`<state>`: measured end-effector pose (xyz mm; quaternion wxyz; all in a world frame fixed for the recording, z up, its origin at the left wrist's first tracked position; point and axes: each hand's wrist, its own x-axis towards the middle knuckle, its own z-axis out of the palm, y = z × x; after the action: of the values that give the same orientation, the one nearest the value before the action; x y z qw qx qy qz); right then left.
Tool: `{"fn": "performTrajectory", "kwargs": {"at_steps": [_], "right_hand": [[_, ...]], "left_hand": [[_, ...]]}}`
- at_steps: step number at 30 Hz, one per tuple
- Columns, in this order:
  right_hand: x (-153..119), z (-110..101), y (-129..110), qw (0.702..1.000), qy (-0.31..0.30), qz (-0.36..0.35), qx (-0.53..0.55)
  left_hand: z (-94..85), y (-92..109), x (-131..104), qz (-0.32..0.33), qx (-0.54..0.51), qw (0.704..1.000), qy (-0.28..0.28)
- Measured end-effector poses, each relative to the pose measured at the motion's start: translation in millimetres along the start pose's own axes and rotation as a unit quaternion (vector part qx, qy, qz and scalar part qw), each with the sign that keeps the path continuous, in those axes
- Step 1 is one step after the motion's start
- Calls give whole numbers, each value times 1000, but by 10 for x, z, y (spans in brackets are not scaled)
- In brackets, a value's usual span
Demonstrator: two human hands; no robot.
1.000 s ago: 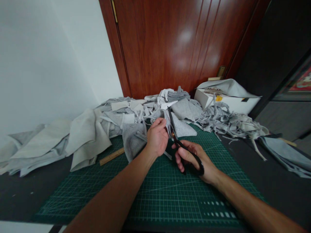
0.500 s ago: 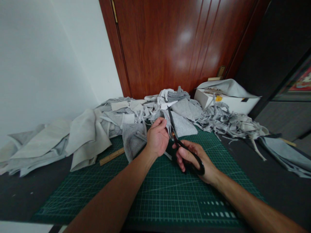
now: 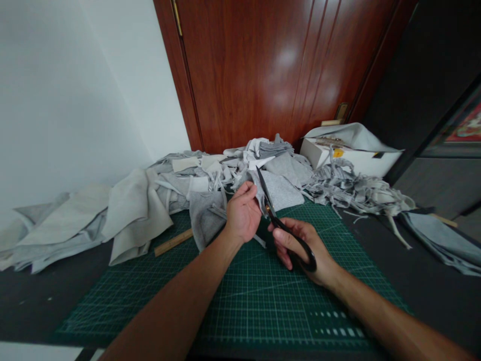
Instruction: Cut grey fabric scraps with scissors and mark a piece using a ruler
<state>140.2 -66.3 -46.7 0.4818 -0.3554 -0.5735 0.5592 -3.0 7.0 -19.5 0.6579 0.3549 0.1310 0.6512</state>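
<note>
Right fingers [image 3: 286,238] gripping scissors [image 3: 271,214], left fingers [image 3: 242,193] pinching grey cloth [image 3: 285,192]; scrap pile [image 3: 188,183] behind, ruler [image 3: 173,242] on mat [image 3: 255,301].

Open room over the near cutting mat [image 3: 259,311], between left forearm [image 3: 184,296] and right forearm [image 3: 376,301], dark scissors [image 3: 268,208] barring the way farther in, cloth heap [image 3: 178,184] walling the back, tangled strips [image 3: 363,190] and white box [image 3: 366,160] crowding far right.

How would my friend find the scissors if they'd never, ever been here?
Start at the big green gridded mat in front of the red-brown door. Above its middle, the person's right hand holds the scissors, blades pointing away towards the door. Their black handle and long, dark blades stand out from the soft grey cloth beside them.
</note>
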Motion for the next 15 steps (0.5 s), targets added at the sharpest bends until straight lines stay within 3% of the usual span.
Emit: {"fn": "performTrajectory", "kwargs": {"at_steps": [15], "right_hand": [[9, 17, -47, 999, 4, 20, -39]], "left_hand": [[13, 18, 3, -3, -9, 1000, -1]]}}
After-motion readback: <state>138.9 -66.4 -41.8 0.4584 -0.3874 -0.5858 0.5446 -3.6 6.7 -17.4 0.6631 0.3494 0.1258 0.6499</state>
